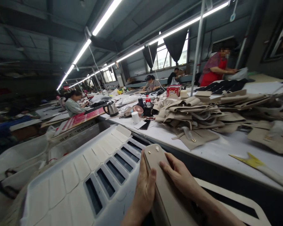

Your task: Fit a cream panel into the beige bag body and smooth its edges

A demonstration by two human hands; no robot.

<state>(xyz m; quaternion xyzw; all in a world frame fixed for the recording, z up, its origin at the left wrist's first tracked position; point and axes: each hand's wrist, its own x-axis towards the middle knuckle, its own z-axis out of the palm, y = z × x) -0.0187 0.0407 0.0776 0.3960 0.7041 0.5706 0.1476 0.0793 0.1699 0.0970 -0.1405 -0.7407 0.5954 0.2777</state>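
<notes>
A long beige leather piece (165, 193) with a rounded end and a small gold metal fitting near that end lies between my two hands. My left hand (143, 190) presses along its left edge, thumb over the top and fingers out of sight behind. From the other side, my right hand (179, 172) grips the right edge with its thumb on the upper face. The lower end of the leather runs out of the frame. To the left, pale flat panels (58, 186) lie in overlapping rows on a white slotted plastic crate (122, 201).
Heaped beige leather pieces (191, 113) cover the white table (226, 153) ahead. A kettle (111, 109), a small pink fan (138, 110), a white cup (135, 117) and a phone (145, 125) stand or lie nearby. Another person (214, 67) in a red apron works at the right.
</notes>
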